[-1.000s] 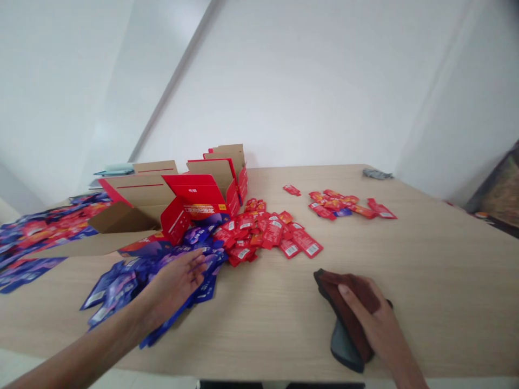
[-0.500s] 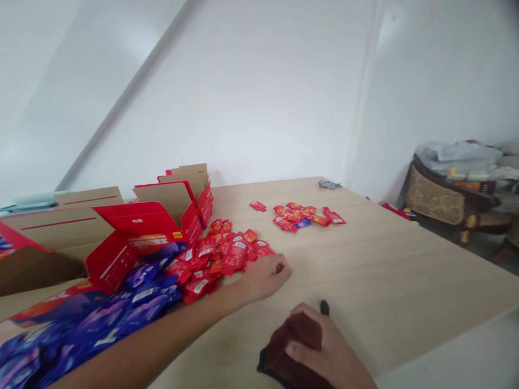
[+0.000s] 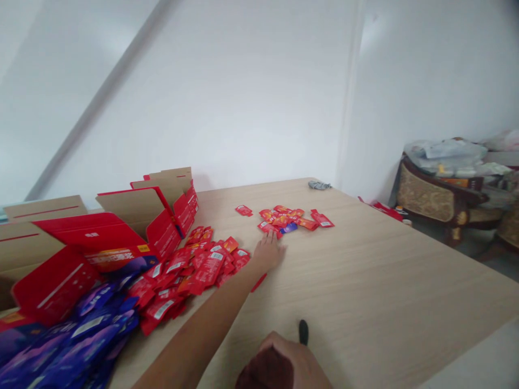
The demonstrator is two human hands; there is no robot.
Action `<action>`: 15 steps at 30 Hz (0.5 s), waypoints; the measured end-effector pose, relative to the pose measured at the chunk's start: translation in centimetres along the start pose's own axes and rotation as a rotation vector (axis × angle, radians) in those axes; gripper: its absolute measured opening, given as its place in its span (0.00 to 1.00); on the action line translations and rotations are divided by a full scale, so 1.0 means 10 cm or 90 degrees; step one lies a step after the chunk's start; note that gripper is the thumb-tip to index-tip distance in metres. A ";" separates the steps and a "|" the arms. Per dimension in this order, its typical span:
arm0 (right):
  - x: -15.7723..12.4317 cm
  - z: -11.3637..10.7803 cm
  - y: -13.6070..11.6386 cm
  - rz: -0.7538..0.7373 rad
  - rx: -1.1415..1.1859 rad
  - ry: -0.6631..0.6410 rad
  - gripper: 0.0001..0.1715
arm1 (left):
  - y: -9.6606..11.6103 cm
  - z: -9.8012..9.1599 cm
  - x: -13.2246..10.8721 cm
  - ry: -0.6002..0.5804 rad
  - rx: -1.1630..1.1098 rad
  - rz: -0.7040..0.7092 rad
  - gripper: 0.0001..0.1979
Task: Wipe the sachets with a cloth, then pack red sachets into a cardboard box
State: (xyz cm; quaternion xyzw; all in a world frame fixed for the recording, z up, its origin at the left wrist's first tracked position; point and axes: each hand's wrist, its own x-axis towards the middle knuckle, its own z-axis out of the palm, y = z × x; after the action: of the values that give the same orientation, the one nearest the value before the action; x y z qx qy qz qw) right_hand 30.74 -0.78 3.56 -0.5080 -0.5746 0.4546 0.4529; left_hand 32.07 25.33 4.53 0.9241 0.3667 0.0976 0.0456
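Observation:
My left hand (image 3: 269, 253) is stretched forward over the table, fingers extended, with the fingertips at the near edge of a small group of red sachets (image 3: 279, 215). One blue sachet (image 3: 289, 228) lies in that group. Close to me, my right hand (image 3: 298, 354) is wrapped round a dark maroon cloth pouch (image 3: 265, 370), which the bottom of the view partly cuts off. A small black rounded piece (image 3: 303, 332) shows just beyond that hand; what it belongs to is unclear. Left of my forearm lies a larger heap of red sachets (image 3: 208, 270).
Blue sachets (image 3: 89, 335) are piled at the lower left. Open red cardboard boxes (image 3: 117, 232) stand behind them along the table's left side. A single red sachet (image 3: 244, 210) and a crumpled grey item (image 3: 319, 185) lie farther back. Beyond the table's right edge stands a loaded armchair (image 3: 430, 192).
My left hand has reached forward from beside the big heap to the small group, its curled fingers now straightened. My right hand with the pouch sits lower in view. The view has shifted right.

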 end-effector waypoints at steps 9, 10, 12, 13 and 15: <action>-0.19 0.06 -0.21 0.024 0.077 0.017 0.25 | 0.13 -0.04 -0.33 0.012 0.047 0.064 0.23; -0.22 0.05 -0.25 0.034 0.086 0.022 0.25 | 0.18 -0.06 -0.41 0.006 0.051 0.081 0.24; -0.29 0.03 -0.30 0.058 0.100 0.020 0.26 | 0.28 -0.11 -0.61 -0.005 0.055 0.118 0.25; -0.31 0.01 -0.31 0.066 0.108 0.006 0.27 | 0.33 -0.13 -0.72 -0.009 0.056 0.135 0.27; -0.36 -0.03 -0.28 0.061 0.124 -0.035 0.31 | 0.41 -0.16 -0.96 -0.013 0.058 0.161 0.28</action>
State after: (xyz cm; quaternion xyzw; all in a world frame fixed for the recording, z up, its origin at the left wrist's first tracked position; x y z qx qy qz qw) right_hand 30.78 -4.51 6.18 -0.4757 -0.5153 0.5430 0.4618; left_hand 27.63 15.71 5.33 0.9650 0.2508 0.0759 -0.0055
